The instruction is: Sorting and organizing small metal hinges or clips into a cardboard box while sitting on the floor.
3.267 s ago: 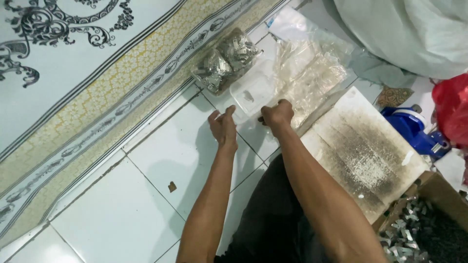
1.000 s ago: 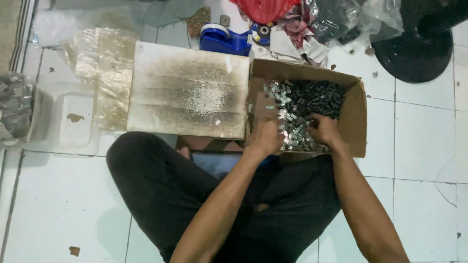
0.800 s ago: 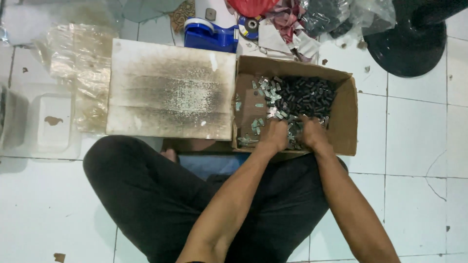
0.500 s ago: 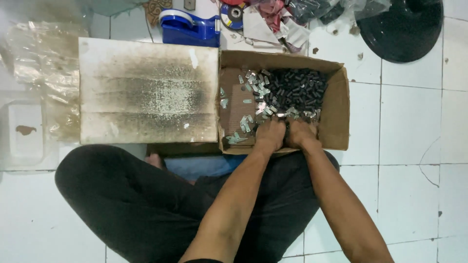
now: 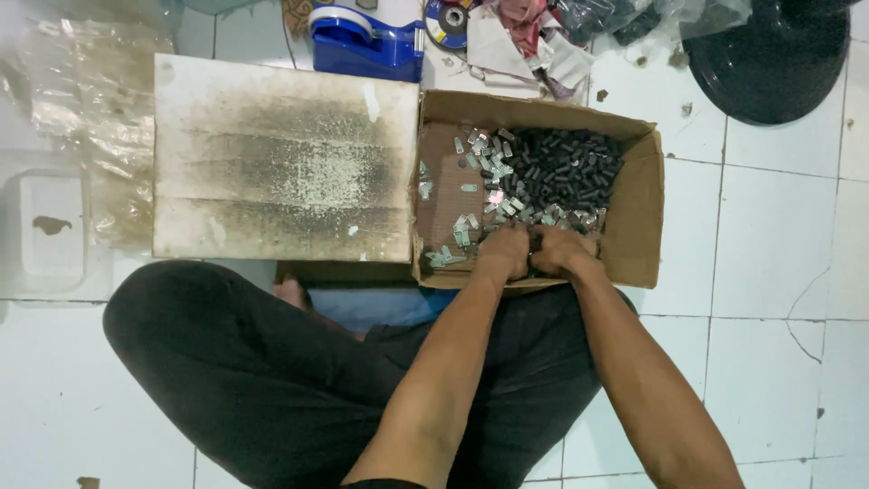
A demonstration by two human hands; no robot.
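Both hands, left hand (image 5: 505, 252) and right hand (image 5: 559, 252), dug side by side into the cardboard box (image 5: 639, 226), fingers curled around small, stiff, probably slippery metal clips (image 5: 493, 195), best scooped in loose handfuls from beneath.

- Setting: home floor used as a small piecework spot, with white floor tiles (image 5: 769, 226) and dark grout lines.
- Cardboard box (image 5: 638, 217) around the fingers (image 5: 507, 244), holding small silvery metal clips (image 5: 480, 167) and black cylindrical pieces (image 5: 566, 167) just beyond the fingertips.
- Stained board (image 5: 281, 172) to the left of the fingers.
- Blue tape dispenser (image 5: 367, 41) beyond the fingers, beside scraps and bags.
- Clear plastic bags (image 5: 90, 100) far left.
- The person sits cross-legged on the floor.
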